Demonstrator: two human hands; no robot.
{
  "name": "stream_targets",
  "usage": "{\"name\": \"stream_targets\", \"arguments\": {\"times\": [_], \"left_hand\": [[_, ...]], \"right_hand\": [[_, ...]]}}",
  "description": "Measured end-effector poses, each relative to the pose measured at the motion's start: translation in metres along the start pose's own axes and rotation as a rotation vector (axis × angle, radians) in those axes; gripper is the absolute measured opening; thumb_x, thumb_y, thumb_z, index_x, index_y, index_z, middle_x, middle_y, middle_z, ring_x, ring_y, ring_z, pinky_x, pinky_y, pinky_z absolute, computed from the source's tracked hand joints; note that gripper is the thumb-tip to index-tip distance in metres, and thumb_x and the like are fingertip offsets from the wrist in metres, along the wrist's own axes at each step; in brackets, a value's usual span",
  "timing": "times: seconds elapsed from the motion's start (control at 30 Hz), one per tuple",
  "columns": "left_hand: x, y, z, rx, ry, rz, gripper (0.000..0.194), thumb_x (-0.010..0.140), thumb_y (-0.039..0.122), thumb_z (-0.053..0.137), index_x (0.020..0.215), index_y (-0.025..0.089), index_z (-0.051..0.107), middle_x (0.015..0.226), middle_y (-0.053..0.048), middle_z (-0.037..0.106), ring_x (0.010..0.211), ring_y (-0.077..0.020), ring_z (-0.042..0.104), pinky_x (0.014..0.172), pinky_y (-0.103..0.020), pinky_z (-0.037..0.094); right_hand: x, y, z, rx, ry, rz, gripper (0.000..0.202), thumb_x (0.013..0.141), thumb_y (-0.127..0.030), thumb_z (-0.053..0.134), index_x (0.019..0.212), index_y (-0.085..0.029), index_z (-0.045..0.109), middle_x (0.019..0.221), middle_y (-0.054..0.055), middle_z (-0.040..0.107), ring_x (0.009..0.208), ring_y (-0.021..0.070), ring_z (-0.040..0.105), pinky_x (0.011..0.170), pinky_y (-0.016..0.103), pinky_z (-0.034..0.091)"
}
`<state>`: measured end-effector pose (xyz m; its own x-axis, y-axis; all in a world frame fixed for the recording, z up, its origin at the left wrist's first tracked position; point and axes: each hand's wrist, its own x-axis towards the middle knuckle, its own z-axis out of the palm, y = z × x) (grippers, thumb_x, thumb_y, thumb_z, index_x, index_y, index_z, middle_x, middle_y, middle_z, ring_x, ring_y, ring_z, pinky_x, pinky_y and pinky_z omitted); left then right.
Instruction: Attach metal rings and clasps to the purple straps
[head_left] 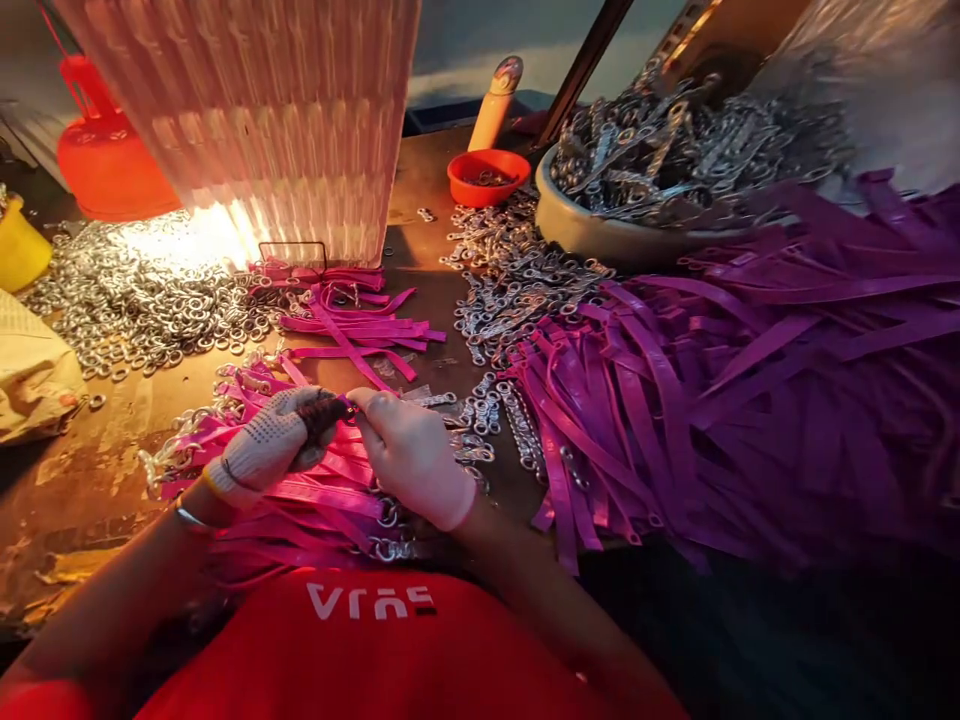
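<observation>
Above the pink straps (322, 492), both hands closed on a small purple piece (348, 407)

Nearest, we see a red shirt (360, 660). Next, we record the left hand (279, 437), in a dotted glove, curled shut on the small purple piece; the gloved right hand (412, 450) pinches it from the other side. The piece sits between the fingertips, its form too small for us to tell. Right of the hands we note a purple strap heap (720, 400); beyond them, a smaller strap bundle (375, 332). Farther back: metal rings (150, 310) at left beside a ribbed translucent panel (277, 130), then a red bowl (487, 190) and a wide basin (592, 230) piled with metal fittings (660, 150).
</observation>
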<state>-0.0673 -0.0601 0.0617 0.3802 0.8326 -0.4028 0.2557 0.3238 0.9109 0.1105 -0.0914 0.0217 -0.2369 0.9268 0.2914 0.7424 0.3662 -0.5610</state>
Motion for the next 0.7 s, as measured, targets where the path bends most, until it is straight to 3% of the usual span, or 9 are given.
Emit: {"name": "stream_targets", "arguments": {"times": [0.1, 0.23, 0.3, 0.4, 0.47, 0.53, 0.7], "left_hand": [[-0.013, -0.01, 0.0, 0.207, 0.012, 0.068, 0.033, 0.095, 0.04, 0.053, 0.07, 0.018, 0.053, 0.05, 0.003, 0.048, 0.04, -0.0083, 0.038, 0.039, -0.02, 0.027], [-0.018, -0.025, -0.006, 0.563, -0.019, 0.308, 0.014, 0.086, 0.024, 0.061, 0.075, 0.017, 0.067, 0.07, -0.004, 0.067, 0.06, -0.0126, 0.056, 0.058, -0.021, 0.041], [-0.018, -0.033, -0.008, 0.547, -0.019, 0.338, 0.011, 0.084, 0.023, 0.063, 0.081, 0.017, 0.071, 0.077, -0.005, 0.07, 0.068, -0.0149, 0.059, 0.065, -0.022, 0.044], [-0.02, -0.043, -0.008, 0.365, 0.023, 0.259, 0.02, 0.089, 0.03, 0.059, 0.082, 0.016, 0.072, 0.071, -0.004, 0.066, 0.062, -0.0137, 0.053, 0.058, -0.022, 0.041], [-0.022, -0.047, -0.005, 0.272, 0.073, 0.239, 0.024, 0.091, 0.032, 0.059, 0.082, 0.014, 0.071, 0.069, -0.003, 0.064, 0.059, -0.0126, 0.049, 0.056, -0.021, 0.039], [-0.025, -0.05, -0.003, 0.254, 0.106, 0.266, 0.022, 0.089, 0.032, 0.063, 0.079, 0.014, 0.071, 0.071, -0.003, 0.065, 0.061, -0.012, 0.048, 0.057, -0.021, 0.038], [-0.032, -0.056, -0.002, 0.343, 0.1, 0.274, 0.023, 0.09, 0.03, 0.06, 0.075, 0.014, 0.067, 0.063, 0.001, 0.059, 0.059, -0.0098, 0.044, 0.054, -0.019, 0.033]], "right_hand": [[-0.005, -0.01, 0.005, -0.214, -0.044, -0.074, 0.031, 0.1, -0.019, 0.044, 0.121, -0.015, 0.066, 0.092, 0.01, 0.072, 0.076, 0.0206, 0.064, 0.066, 0.029, 0.042], [-0.015, -0.014, 0.014, -0.281, -0.091, -0.151, 0.031, 0.095, -0.013, 0.045, 0.118, -0.017, 0.066, 0.087, 0.007, 0.069, 0.073, 0.0202, 0.062, 0.064, 0.03, 0.041], [-0.019, -0.015, 0.016, -0.252, -0.09, -0.122, 0.032, 0.096, -0.013, 0.045, 0.12, -0.016, 0.065, 0.091, 0.008, 0.07, 0.079, 0.0213, 0.065, 0.068, 0.03, 0.044], [-0.021, -0.02, 0.011, -0.188, -0.109, -0.038, 0.036, 0.098, -0.017, 0.05, 0.133, -0.016, 0.057, 0.108, 0.01, 0.073, 0.093, 0.0224, 0.068, 0.079, 0.03, 0.049], [-0.019, -0.026, 0.004, -0.187, -0.19, 0.011, 0.047, 0.096, -0.025, 0.059, 0.141, -0.016, 0.05, 0.116, 0.012, 0.072, 0.099, 0.024, 0.07, 0.081, 0.031, 0.05], [-0.015, -0.032, -0.003, -0.241, -0.297, 0.051, 0.049, 0.094, -0.031, 0.065, 0.138, -0.015, 0.051, 0.11, 0.012, 0.075, 0.096, 0.0259, 0.071, 0.077, 0.031, 0.05], [-0.012, -0.04, -0.006, -0.451, -0.413, 0.018, 0.02, 0.096, -0.03, 0.056, 0.107, -0.014, 0.062, 0.082, 0.014, 0.074, 0.077, 0.0286, 0.072, 0.061, 0.032, 0.045]]}}
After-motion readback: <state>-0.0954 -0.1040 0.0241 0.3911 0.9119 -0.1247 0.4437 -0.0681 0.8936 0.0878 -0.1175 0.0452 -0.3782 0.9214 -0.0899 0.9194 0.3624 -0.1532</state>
